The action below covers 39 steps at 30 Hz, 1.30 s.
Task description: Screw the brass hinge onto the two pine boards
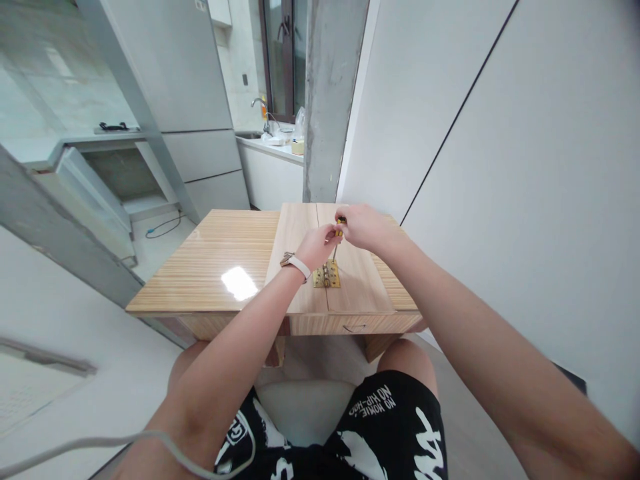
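Observation:
A screwdriver [339,231] with a yellow and black handle stands nearly upright, its thin shaft pointing down at the upper right part of a brass hinge [327,274]. My right hand [360,225] is closed around the top of the handle. Lower on the same handle, the fingers of my left hand [320,245] are pinched. The hinge lies flat across the seam between two pale wooden boards [297,267], which rest side by side on the table. Whether the tip sits in a screw is too small to tell.
Beneath the boards is a glossy striped wooden table [210,260] with a drawer handle [354,329] at its front. A white wall panel [475,167] rises close on the right. Further back are a grey fridge [170,67] and a sink counter [273,150]. A cable [125,440] crosses the lower left.

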Each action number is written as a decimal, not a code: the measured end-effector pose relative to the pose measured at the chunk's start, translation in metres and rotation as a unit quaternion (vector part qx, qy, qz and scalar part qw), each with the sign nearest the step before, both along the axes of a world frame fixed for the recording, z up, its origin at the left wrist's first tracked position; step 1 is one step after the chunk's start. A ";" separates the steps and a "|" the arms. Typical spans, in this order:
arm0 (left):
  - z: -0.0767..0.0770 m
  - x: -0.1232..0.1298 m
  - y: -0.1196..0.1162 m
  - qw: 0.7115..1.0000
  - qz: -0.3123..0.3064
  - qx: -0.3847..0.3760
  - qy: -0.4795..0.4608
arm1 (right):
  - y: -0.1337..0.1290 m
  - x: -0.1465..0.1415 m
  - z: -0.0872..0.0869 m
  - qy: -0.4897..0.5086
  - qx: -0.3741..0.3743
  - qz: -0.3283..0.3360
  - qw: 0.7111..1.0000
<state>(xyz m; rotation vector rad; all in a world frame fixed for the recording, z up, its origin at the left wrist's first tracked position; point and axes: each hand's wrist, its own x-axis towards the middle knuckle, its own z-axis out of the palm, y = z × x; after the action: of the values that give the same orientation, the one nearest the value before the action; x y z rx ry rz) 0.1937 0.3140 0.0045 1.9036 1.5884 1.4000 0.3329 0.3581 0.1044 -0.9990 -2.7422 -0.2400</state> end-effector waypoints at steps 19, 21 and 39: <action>0.008 0.005 -0.003 1.000 -0.005 0.008 0.008 | -0.010 -0.003 0.002 0.027 -0.018 -0.074 0.997; 0.004 0.002 -0.002 1.000 0.000 -0.001 0.006 | -0.008 0.003 0.005 0.025 -0.039 -0.007 0.999; 0.002 0.010 -0.006 0.996 0.077 -0.007 0.039 | -0.004 0.004 0.001 -0.004 -0.012 0.052 0.999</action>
<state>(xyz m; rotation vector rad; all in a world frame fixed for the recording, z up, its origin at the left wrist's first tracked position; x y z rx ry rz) 0.2036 0.3085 0.0067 1.8844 1.8126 1.3841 0.3370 0.3543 0.1055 -0.8608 -2.7999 -0.1941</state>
